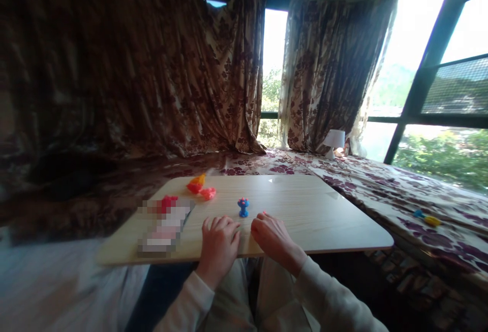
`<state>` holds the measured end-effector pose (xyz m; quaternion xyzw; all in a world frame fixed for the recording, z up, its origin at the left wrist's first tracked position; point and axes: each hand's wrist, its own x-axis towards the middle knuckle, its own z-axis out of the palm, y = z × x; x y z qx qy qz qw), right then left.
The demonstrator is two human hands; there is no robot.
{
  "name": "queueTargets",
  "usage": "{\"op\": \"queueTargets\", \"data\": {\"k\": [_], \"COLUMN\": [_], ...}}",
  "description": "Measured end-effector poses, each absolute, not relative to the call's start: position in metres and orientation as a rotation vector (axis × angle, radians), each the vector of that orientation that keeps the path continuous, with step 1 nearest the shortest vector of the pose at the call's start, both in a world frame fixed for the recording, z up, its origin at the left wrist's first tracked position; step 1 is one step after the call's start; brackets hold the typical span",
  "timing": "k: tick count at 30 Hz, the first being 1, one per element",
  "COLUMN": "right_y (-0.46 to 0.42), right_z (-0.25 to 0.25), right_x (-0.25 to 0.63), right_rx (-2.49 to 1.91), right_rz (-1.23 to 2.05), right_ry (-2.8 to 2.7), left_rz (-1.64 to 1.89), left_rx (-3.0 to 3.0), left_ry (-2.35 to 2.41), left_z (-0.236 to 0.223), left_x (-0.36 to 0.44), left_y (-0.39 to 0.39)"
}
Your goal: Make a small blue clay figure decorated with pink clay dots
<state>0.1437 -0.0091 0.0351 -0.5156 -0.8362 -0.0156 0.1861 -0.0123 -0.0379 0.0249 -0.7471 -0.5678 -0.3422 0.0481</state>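
A small blue figure (243,208), apparently modelling clay, stands upright on the light wooden table (305,205). Reddish-pink bits top its wide head. My left hand (220,243) rests at the table's near edge, just short of the figure, its fingers loosely bent over the surface and holding nothing visible. To the figure's near right, my right hand (275,239) is closed, fingertips curled down against the tabletop. A tiny pink bit (264,213) peeks past its knuckles; whether the fingers grip any of it is hidden.
Orange-yellow (198,179), red (194,188) and pink lumps (208,193) lie at the table's back left. Closer in are a crimson lump (168,203) and a pixelated flat item (162,233). A blue-and-yellow object (432,219) lies on flowered bedding beside a white lamp (334,140).
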Motion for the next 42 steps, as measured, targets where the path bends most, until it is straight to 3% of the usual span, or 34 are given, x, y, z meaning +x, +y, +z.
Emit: {"op": "queueTargets", "data": {"k": [7, 22, 31, 33, 38, 42], "right_y": [-0.034, -0.045, -0.047, -0.044, -0.045, -0.050], "right_z": [0.039, 0.043, 0.048, 0.047, 0.048, 0.048], "right_x": [0.151, 0.148, 0.145, 0.146, 0.148, 0.145], "right_rx": [-0.993, -0.881, -0.704, -0.723, -0.921, -0.971], "right_rz": [0.424, 0.170, 0.299, 0.269, -0.019, -0.096], "right_ry": [-2.002, -2.017, -1.909, -1.910, -1.990, -2.077], "left_rz": [-1.540, -2.146, -3.147, -3.153, -2.761, -2.957], "left_rx": [-2.548, -2.741, -2.558, -2.489, -2.416, -2.285], "left_ry": [-1.676, -1.937, -1.924, -1.980, -2.189, -2.306], "left_z": [0.039, 0.049, 0.039, 0.037, 0.040, 0.043], "left_x": [-0.002, -0.005, -0.004, -0.002, 0.007, 0.012], "left_y": [-0.050, -0.052, -0.050, -0.050, -0.056, -0.062]}}
